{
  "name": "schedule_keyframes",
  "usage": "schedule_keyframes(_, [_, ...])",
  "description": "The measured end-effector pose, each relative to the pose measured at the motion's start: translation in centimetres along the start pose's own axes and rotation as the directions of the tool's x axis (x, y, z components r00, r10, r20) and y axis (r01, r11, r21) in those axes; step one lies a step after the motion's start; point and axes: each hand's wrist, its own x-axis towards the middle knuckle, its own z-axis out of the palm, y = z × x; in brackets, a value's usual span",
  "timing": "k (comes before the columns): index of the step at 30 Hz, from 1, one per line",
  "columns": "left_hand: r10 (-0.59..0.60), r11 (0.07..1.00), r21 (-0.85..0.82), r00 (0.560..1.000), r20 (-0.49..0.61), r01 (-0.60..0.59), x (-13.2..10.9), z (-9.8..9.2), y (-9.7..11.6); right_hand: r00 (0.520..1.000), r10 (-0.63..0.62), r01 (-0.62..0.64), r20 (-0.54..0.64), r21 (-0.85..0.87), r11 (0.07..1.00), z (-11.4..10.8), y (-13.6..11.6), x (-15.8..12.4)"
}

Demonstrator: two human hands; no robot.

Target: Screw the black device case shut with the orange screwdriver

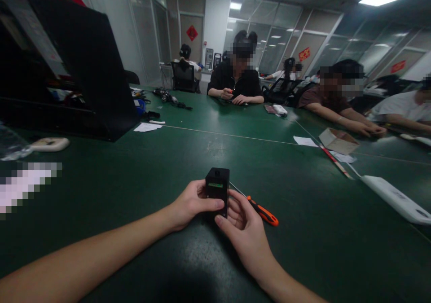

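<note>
A small black box [217, 177] with a green strip in a slot near its top stands upright between my hands, just above or on the green table [151, 173]; I cannot tell which. My left hand [191, 204] grips it from the left, thumb laid across its front face. From the right, my right hand [244, 226] closes round the lower side, its thumb at the bottom corner and its fingers curled behind. Beside the right hand lies a screwdriver [264, 211] with an orange and black handle, its thin shaft pointing toward the box.
At left stands a large black open case [77, 65]. A white power strip [397, 199] and a small open carton [339, 140] lie at right. Paper scraps [148, 127] and cables [170, 98] sit farther off. Across the table a person [235, 78] handles something small.
</note>
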Motion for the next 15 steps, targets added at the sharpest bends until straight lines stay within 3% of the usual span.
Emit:
schedule_keyframes(4, [0.018, 1.0, 0.008, 1.0, -0.008, -0.018, -0.15, -0.02, 0.1, 1.0, -0.001, 0.002, 0.015, -0.013, 1.0, -0.02, 0.01, -0.08])
schedule_keyframes(15, [-0.027, 0.999, 0.041, 0.994, 0.11, 0.023, 0.14, -0.34, 0.21, 0.999, 0.021, -0.023, 0.049, 0.036, 0.999, -0.04, -0.34, -0.21])
